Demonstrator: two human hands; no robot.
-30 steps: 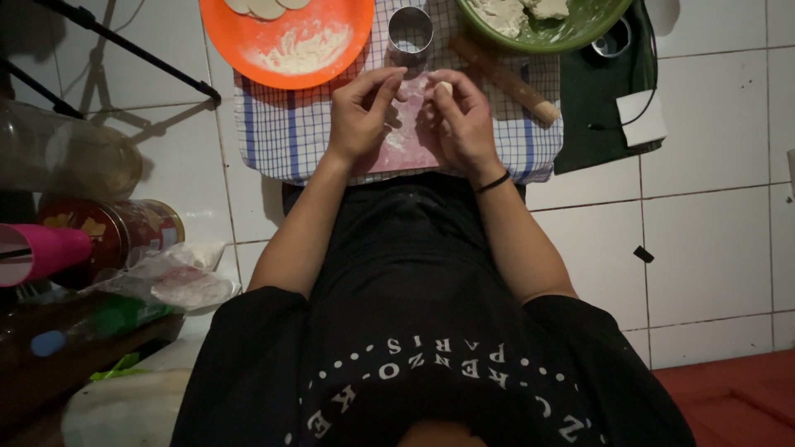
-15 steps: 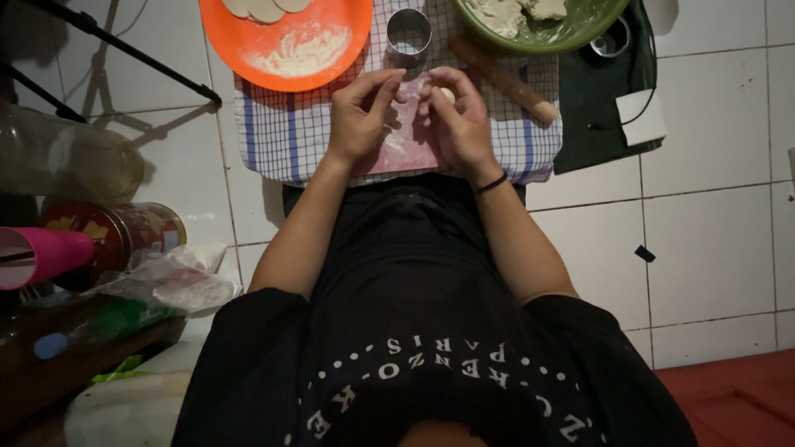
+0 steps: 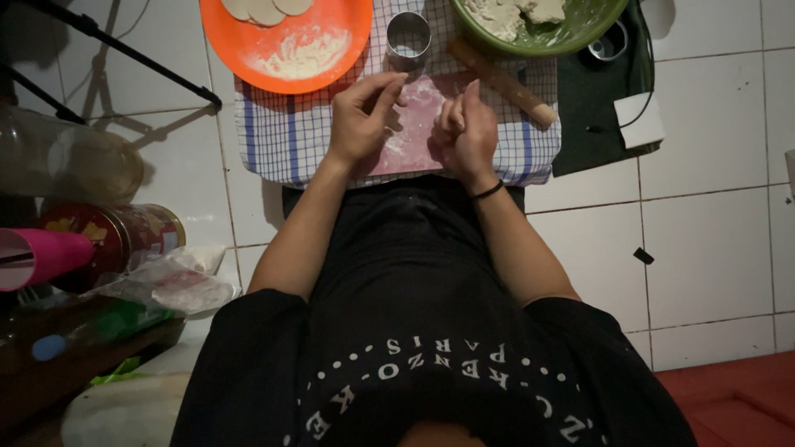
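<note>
Both my hands hover over a floured pink board (image 3: 418, 124) that lies on a blue-checked cloth (image 3: 281, 136). My left hand (image 3: 362, 116) is curled, with thumb and forefinger close together and nothing visible in them. My right hand (image 3: 466, 132) is closed into a loose fist with the fingers pointing away from me; it seems to hold a small piece of dough, which is mostly hidden. A metal ring cutter (image 3: 408, 36) stands just beyond my hands. A wooden rolling pin (image 3: 505, 83) lies slanted to the right of my right hand.
An orange plate (image 3: 319, 45) with flour and dough rounds (image 3: 263, 8) sits at the back left. A green bowl (image 3: 571, 33) of dough sits at the back right, beside a dark cloth (image 3: 596, 116). Tins, a pink cup (image 3: 41, 257) and plastic bags crowd the left side of the tiled floor.
My hands were pressed together around a small dough piece. They have now drawn apart, the left to the left and the right closed on its own.
</note>
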